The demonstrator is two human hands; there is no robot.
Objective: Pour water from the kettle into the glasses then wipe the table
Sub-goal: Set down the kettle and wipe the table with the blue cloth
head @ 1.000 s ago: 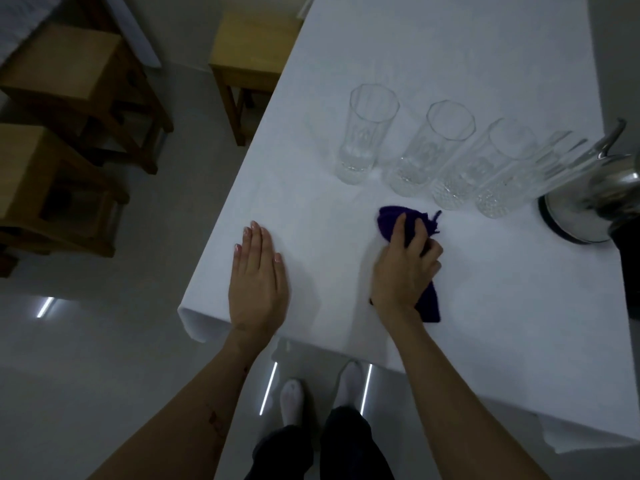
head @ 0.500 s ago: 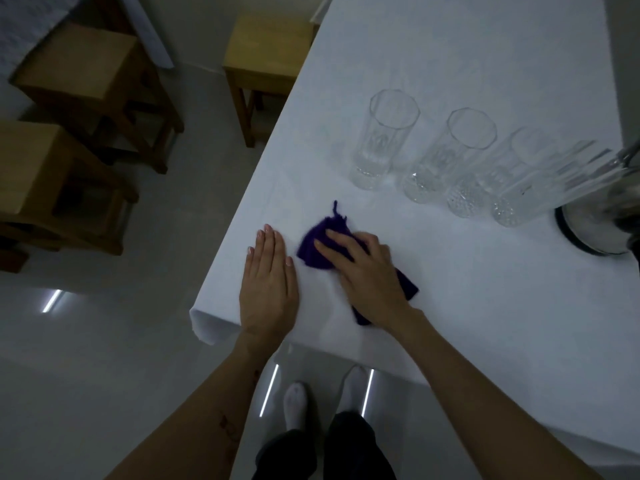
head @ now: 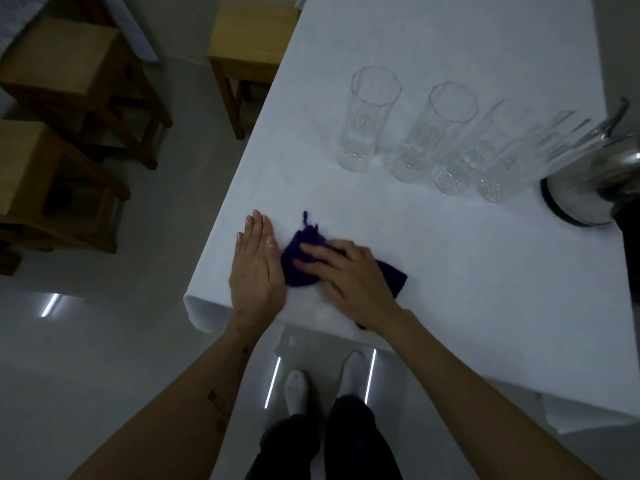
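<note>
A purple cloth (head: pixel 303 265) lies on the white table (head: pixel 467 289) near its front left corner. My right hand (head: pixel 349 275) presses flat on the cloth, fingers pointing left. My left hand (head: pixel 256 268) lies flat on the table just left of the cloth, touching its edge. Several tall clear glasses (head: pixel 372 119) stand in a row farther back. A steel kettle (head: pixel 602 178) sits at the right edge, partly cut off by the frame.
Wooden stools (head: pixel 55 133) stand on the grey floor to the left, and another stool (head: pixel 247 39) is by the table's far left side. My feet in white socks (head: pixel 298 389) are below the table's front edge.
My right hand has swept the purple cloth leftward across the table, from below the glasses until it meets my left hand. The left hand stayed flat in place.
</note>
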